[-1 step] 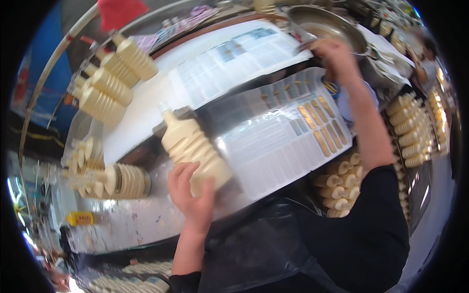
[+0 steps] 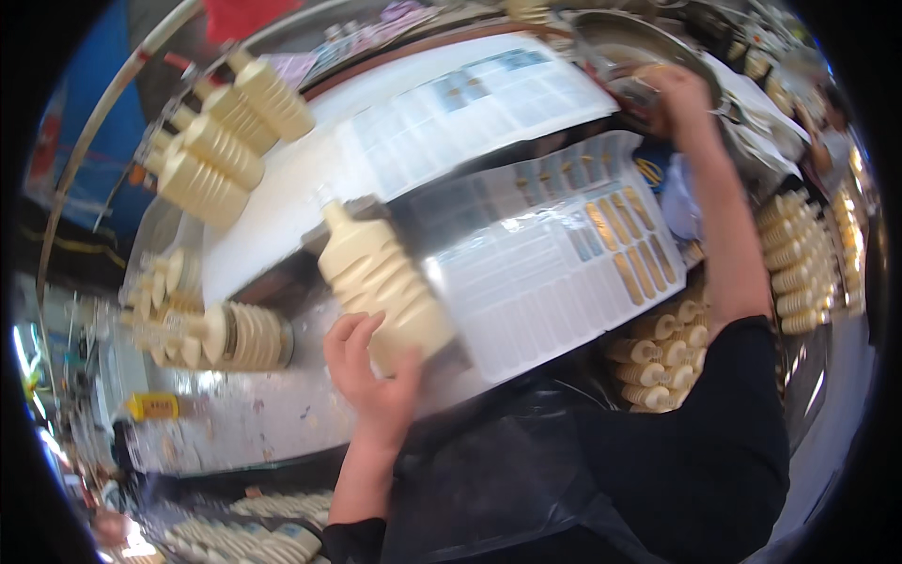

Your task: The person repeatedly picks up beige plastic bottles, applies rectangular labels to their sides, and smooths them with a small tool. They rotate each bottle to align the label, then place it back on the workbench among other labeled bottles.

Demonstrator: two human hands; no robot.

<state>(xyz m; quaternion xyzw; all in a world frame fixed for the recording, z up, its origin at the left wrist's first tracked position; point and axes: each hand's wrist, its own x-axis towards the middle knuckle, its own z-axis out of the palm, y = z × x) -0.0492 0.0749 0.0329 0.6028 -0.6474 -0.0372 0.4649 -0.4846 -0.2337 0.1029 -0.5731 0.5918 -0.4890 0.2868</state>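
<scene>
One cream-coloured ribbed bottle [image 2: 381,273] lies aslant on the worktop [image 2: 272,418], its neck directed away from the wearer and to the left. The left hand [image 2: 376,381] is at its base end, fingers and thumb spread wide and not closed around it. The right hand [image 2: 675,89] reaches into the metal basin [image 2: 644,38] at far right; motion blur and the angle make it impossible to tell whether its fingers grip anything. Two printed sheets lie near the bottle: the lower sheet [image 2: 526,301], just right of it, bears gold strips; the upper sheet [image 2: 470,99] lies beyond. The step in hand appears to be steadying the bottle while the right hand works at the basin. The next move probably calls for a lifted withdrawal past the basin's rim, with the bottle kept still.
</scene>
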